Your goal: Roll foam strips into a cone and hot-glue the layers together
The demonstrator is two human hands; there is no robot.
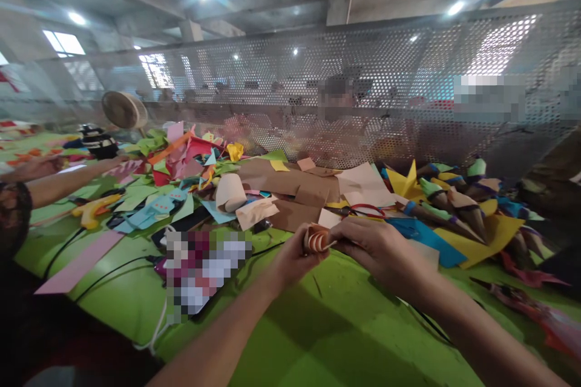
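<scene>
Low over the green table, my left hand (299, 257) is closed around a small rolled piece of orange-and-white striped paper (316, 240). My right hand (374, 243) pinches the edge of that same roll from the right side, fingers bent. Beyond the hands lie brown cardboard sheets (285, 214) and a crumpled beige paper piece (255, 213). A white tissue-like roll (230, 192) rests on its side up and to the left. The inside of both grips is partly hidden by the fingers.
Left stand a yellow glue gun (94, 211) with a cord, coloured paper scraps (184, 154) and a fan (123, 111). Several paper cones (469, 211) lie right. A perforated metal screen (272, 78) runs behind the table (345, 338). Another person's arm (77, 181) reaches in left.
</scene>
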